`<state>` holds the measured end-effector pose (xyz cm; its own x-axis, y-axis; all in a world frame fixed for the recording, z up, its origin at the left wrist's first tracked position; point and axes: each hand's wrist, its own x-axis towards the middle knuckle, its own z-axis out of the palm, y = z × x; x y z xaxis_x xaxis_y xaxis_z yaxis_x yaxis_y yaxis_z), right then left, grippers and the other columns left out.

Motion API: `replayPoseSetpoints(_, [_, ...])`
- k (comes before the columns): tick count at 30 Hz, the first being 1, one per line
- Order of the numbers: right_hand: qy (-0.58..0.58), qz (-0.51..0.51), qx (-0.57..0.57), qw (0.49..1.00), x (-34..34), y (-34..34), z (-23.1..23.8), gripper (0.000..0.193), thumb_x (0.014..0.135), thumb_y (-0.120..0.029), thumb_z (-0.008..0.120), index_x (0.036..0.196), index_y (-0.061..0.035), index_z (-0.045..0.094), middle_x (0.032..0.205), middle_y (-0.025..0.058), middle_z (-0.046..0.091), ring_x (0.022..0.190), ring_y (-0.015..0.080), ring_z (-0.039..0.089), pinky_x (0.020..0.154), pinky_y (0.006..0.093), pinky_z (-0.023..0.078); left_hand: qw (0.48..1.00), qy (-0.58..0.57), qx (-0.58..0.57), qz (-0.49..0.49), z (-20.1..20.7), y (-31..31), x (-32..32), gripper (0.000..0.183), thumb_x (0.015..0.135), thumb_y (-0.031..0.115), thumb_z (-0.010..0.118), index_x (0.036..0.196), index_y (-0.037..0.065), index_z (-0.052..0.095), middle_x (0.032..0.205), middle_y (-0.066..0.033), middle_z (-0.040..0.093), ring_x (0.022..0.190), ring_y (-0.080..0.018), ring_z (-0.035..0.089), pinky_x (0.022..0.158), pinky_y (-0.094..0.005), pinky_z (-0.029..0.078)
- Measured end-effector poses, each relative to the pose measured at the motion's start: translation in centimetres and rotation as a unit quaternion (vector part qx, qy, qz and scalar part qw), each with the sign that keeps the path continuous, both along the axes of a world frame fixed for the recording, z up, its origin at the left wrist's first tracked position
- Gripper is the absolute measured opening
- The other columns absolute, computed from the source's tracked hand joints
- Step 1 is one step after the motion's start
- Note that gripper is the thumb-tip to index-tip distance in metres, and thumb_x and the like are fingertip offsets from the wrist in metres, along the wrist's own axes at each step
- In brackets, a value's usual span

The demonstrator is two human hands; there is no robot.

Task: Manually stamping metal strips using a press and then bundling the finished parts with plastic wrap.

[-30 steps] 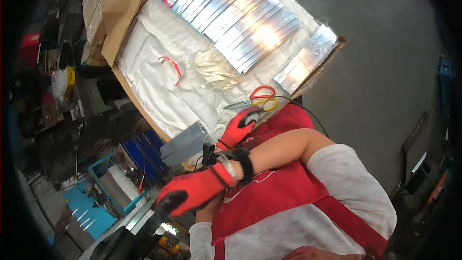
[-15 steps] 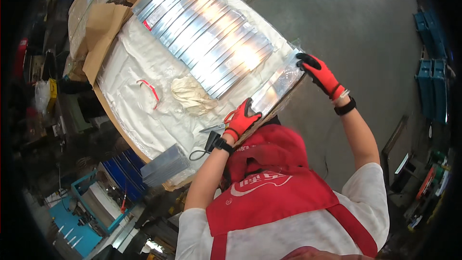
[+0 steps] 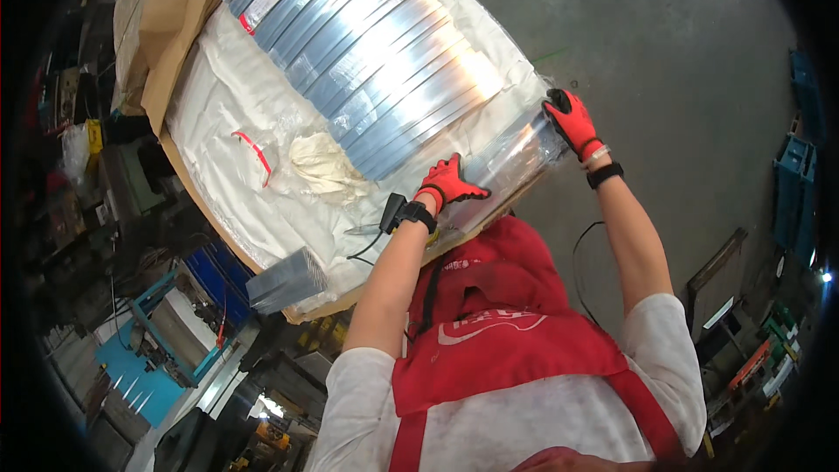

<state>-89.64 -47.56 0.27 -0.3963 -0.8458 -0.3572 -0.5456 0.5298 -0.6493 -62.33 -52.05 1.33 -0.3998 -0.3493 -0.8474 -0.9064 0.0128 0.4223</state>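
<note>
A shiny long piece under clear plastic film [image 3: 516,150] lies along the near right edge of the padded table. My right hand [image 3: 572,125], in a red and black glove, has its fingers curled over the far end of the film. On the other end rests my left hand [image 3: 453,183], in a matching glove, with thumb and fingers spread. Beyond it, a row of overlapping bright metal strips [image 3: 367,61] covers the back of the table. A pale crumpled cloth [image 3: 325,166] sits left of my left hand. Below the cloth lies a grey pointed tool [image 3: 361,230], partly hidden.
White sheeting [image 3: 223,96] covers the table, with a red strap [image 3: 253,157] on it. A small stack of grey metal pieces [image 3: 288,281] stands at the near left corner. Cardboard flaps [image 3: 175,35] rise at the far left. Blue bins [image 3: 793,175] stand at the right.
My left hand has moved slightly up, and its fingers have spread from a tighter grip. My right hand has shifted a little in the view, still at the film's far end.
</note>
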Motion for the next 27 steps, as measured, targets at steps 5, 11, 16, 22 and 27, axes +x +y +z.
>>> replayPoseSetpoints(5, [-0.102,-0.023,-0.082,0.991,-0.4,2.2,1.2,0.027,0.075,-0.023,0.056,0.095,-0.0059,0.056,0.095,0.0108,0.056,0.089,0.0248,0.052,0.078,0.0315,0.040,0.976,0.010,-0.117,-0.182,0.3,2.2,-0.4,0.106,0.041,0.060,0.067,0.120,0.000,0.030,0.117,-0.0201,0.036,0.111,-0.0326,0.032,0.089,-0.0407,0.031])
replayPoseSetpoints(11, [-0.191,-0.059,-0.130,0.971,0.3,1.8,2.1,0.024,0.077,-0.016,0.053,0.099,-0.0058,0.056,0.093,0.0060,0.057,0.084,0.0178,0.052,0.077,0.0278,0.040,0.992,0.039,-0.088,-0.082,-0.8,4.1,0.0,0.112,0.043,0.054,0.071,0.127,0.002,0.017,0.117,-0.0215,0.035,0.105,-0.0348,0.038,0.089,-0.0377,0.033])
replayPoseSetpoints(16, [-0.359,-0.099,-0.092,0.924,-0.4,-0.3,3.1,0.027,0.081,-0.015,0.051,0.106,-0.0060,0.053,0.102,-0.0010,0.053,0.093,0.0066,0.046,0.077,0.0219,0.038,0.988,0.138,-0.062,-0.015,-1.9,1.0,0.9,0.105,0.041,0.048,0.074,0.121,-0.001,0.028,0.113,-0.0200,0.040,0.107,-0.0322,0.038,0.090,-0.0360,0.031])
replayPoseSetpoints(22, [-0.366,-0.075,-0.108,0.921,0.2,-2.5,4.4,0.048,0.079,-0.024,0.055,0.121,-0.0087,0.038,0.109,0.0020,0.049,0.098,0.0096,0.045,0.077,0.0207,0.038,0.977,0.121,-0.176,0.023,1.1,-0.1,0.8,0.102,0.040,0.047,0.075,0.118,-0.002,0.032,0.113,-0.0195,0.040,0.107,-0.0312,0.038,0.090,-0.0355,0.031])
replayPoseSetpoints(27, [-0.329,-0.244,-0.034,0.912,2.0,-1.4,1.8,0.069,0.074,-0.032,0.060,0.127,-0.0075,0.025,0.105,0.0065,0.048,0.088,0.0116,0.047,0.069,0.0218,0.040,0.975,0.140,-0.157,0.078,0.8,0.5,1.4,0.102,0.039,0.049,0.075,0.116,-0.002,0.033,0.112,-0.0195,0.040,0.105,-0.0312,0.039,0.089,-0.0357,0.032])
